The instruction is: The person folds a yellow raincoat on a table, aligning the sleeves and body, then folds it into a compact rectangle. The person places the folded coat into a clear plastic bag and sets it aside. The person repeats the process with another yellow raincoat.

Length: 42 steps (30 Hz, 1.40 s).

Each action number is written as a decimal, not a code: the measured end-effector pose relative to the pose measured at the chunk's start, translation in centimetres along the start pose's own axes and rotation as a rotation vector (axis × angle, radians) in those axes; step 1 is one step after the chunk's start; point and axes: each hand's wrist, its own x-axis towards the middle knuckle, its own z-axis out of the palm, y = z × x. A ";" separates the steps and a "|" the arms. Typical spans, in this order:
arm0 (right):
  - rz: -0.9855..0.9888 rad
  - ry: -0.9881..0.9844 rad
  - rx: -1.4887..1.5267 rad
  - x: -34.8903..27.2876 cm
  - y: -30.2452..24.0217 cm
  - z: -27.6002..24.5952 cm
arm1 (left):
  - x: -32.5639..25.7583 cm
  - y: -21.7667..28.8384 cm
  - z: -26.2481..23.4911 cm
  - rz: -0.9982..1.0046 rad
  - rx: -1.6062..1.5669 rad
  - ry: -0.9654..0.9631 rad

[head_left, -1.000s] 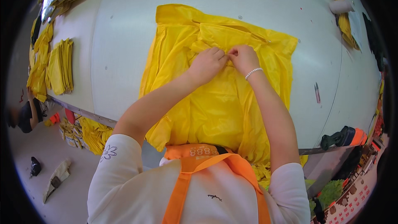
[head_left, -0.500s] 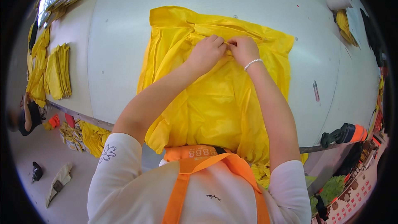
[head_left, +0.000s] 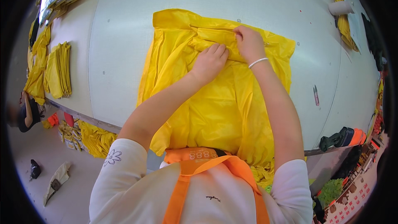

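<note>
A shiny yellow garment [head_left: 211,112] lies spread on the pale table, its near end hanging over the edge toward my orange apron. It looks like thin rainwear. Along its upper part runs a long slit that looks like a zipped opening. My left hand [head_left: 211,61] is closed on a fold of the fabric just below that slit, fingers curled under. Slightly higher and to the right, my right hand [head_left: 250,46] pinches the fabric by the slit, thumb and forefinger together. The exact bit under its fingertips is hidden.
Small thread snips [head_left: 316,95] lie on the table [head_left: 124,54] at the right. Folded yellow garments [head_left: 58,70] are stacked at the left, with plastic-wrapped ones behind. A white roll [head_left: 340,7] sits at the far right. Another person [head_left: 28,114] stands at the left.
My hands were together at the middle of the fabric. The right hand has moved up and right to the slit; the left has dropped slightly lower.
</note>
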 end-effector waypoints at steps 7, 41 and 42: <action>0.286 0.010 0.302 0.7 2.0 0.2 | 0.8 -1.1 -0.1 -0.058 -0.110 -0.161; -0.141 0.034 -0.269 -0.5 0.5 -0.2 | 8.1 -10.4 -2.7 -0.205 0.047 -0.327; -0.187 0.066 -0.244 -0.9 0.7 -0.2 | 7.9 -11.0 -3.5 -0.221 0.043 -0.343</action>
